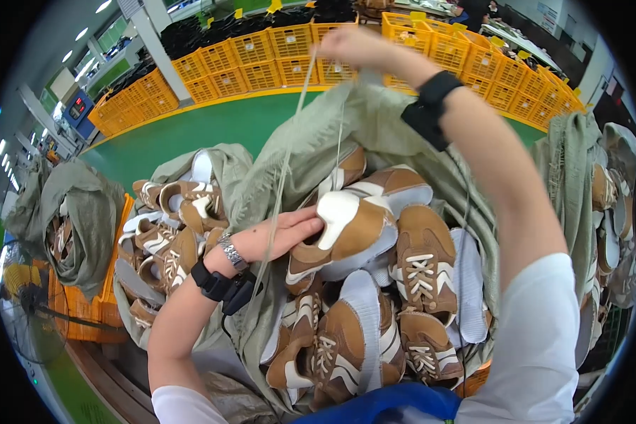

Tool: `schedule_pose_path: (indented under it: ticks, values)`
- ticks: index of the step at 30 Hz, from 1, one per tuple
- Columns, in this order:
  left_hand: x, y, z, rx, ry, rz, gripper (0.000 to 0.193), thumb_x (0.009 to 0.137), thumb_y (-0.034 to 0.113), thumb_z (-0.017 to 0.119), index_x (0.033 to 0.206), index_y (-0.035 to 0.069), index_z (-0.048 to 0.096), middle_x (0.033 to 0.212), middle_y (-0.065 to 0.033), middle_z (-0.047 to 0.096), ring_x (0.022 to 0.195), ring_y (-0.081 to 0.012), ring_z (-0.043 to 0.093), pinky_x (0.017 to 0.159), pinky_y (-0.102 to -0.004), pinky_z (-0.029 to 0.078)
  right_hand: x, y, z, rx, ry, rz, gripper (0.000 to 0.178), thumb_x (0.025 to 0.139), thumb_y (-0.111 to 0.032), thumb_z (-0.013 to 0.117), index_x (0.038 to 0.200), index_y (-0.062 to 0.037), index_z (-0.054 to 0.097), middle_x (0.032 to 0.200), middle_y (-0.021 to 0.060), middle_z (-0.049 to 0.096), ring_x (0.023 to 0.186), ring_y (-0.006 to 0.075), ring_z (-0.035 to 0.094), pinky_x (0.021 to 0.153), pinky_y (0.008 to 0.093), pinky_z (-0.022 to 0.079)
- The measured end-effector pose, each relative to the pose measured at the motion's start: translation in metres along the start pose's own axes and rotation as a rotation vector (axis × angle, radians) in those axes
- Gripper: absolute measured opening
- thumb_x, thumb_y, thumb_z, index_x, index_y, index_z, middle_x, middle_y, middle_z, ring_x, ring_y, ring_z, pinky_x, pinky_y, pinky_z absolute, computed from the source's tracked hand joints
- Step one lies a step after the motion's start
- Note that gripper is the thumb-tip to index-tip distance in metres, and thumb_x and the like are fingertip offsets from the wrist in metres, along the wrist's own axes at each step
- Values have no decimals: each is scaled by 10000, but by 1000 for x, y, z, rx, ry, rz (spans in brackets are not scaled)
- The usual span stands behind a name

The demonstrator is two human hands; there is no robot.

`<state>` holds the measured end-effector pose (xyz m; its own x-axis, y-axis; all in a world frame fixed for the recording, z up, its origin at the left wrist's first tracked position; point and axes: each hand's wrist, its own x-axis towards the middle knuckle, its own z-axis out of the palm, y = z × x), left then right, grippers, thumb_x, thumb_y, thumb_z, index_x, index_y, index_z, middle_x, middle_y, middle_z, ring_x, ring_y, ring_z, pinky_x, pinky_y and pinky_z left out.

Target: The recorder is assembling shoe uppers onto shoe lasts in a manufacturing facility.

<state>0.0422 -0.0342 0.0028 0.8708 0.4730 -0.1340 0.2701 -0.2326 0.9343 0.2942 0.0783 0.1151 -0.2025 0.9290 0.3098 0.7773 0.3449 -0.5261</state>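
The left hand (290, 230) lies flat and open on a shoe (346, 233) in the sack (318, 134). The right hand (350, 44), raised well beyond it, pinches a string (290, 148) running up from the sack's mouth.

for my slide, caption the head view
Left hand presses shoes in a sack; right hand pulls its cord up.

Shoe factory floor: rows of yellow crates (261, 60) from ten to two o'clock, green painted floor (198, 131) at eleven, olive sacks (311, 141) brimming with tan sneakers (360, 233) at centre, strip lights overhead.
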Motion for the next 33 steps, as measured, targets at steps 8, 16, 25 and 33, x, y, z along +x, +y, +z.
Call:
schedule_pose_path:
  ticks: [8,16,25,33]
  values:
    - [-3,-5,-49,359,569,-59,380,837,177,517,1181,33,444,1190,-131,492,1027,-206,520,786,-306,479,-7,274,113,-536,-401,-149,229,815,-209,497,821,-21,628,689,148,583,660,233,581,600,363,466]
    - [-15,-81,-78,988,203,-248,548,812,396,539,1280,147,397,1293,-236,363,1102,-375,458,897,-400,410,-28,152,83,759,-661,417,312,819,-176,574,1128,-142,548,1127,116,560,943,223,569,780,364,461]
    - [36,-122,-80,586,152,-252,343,869,261,387,990,13,591,959,-201,609,916,-328,568,826,-357,434,-74,121,66,-70,-453,-131,441,797,-273,618,1203,-127,525,1114,62,588,1010,179,529,906,288,374]
    - [26,-95,-67,317,86,-227,352,844,199,557,1122,-11,514,987,-78,618,947,-132,563,821,-327,455,-52,140,106,335,-410,470,302,829,-233,552,1030,-14,602,948,113,624,887,218,562,771,312,436]
